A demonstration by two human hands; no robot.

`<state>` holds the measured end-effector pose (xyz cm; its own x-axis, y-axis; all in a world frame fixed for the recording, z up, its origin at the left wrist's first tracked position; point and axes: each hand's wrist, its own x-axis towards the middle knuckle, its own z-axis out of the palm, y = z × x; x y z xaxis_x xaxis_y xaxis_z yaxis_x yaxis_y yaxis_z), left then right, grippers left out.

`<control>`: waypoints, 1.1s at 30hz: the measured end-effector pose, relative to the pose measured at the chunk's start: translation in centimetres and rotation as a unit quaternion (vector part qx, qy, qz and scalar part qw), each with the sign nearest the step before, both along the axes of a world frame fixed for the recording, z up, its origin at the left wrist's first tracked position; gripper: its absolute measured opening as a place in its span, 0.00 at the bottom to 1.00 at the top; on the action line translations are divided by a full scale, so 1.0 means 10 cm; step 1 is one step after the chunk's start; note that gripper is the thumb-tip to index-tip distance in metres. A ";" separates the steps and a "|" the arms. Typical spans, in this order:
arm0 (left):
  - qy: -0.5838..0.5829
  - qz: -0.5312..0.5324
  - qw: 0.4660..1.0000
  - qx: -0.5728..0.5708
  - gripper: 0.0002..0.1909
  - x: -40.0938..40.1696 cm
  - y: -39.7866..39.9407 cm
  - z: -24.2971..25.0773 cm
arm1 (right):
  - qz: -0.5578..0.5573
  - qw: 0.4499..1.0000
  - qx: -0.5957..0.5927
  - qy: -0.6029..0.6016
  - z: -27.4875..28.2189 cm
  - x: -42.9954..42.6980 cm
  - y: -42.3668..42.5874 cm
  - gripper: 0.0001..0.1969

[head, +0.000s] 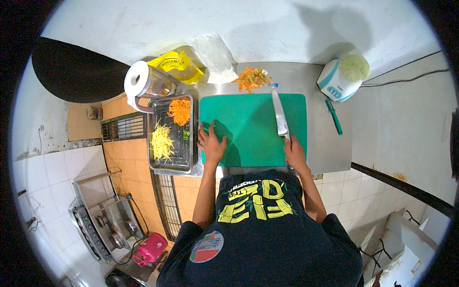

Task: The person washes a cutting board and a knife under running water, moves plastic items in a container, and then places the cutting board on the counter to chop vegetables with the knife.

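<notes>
My right hand (296,152) grips the handle of a kitchen knife (279,113), whose broad blade points away from me over the right side of a green cutting board (247,129). At the board's left edge rests my left hand (212,145), fingers spread and nothing held. Left of it, a metal tray (192,143) carries orange shredded carrot (179,111), pale yellow julienned strips (161,142) and a few chopped green bits (186,135). Beyond the board lies a heap of peelings (252,79).
A blender jug (157,85), a yellow pouch (179,66) and a white plastic bag (215,59) stand at the back left. On the right are a teal peeler (334,116) and a white-and-teal blender base (333,80) topped by a cabbage-like vegetable (354,68).
</notes>
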<state>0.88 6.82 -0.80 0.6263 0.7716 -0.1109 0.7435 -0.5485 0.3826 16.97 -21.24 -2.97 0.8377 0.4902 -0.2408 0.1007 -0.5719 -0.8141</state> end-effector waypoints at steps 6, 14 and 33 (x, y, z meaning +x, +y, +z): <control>0.013 0.012 1.000 -0.003 0.40 0.01 0.01 0.02 | 0.008 1.000 -0.018 -0.011 0.02 -0.09 0.14 0.14; -0.006 0.023 1.000 0.003 0.41 -0.04 0.05 0.03 | 0.089 0.994 0.022 0.066 0.27 -0.26 0.42 0.14; -0.012 -0.046 0.998 0.052 0.37 -0.22 -0.23 0.03 | 0.138 0.988 0.051 0.044 0.16 -0.18 0.81 0.14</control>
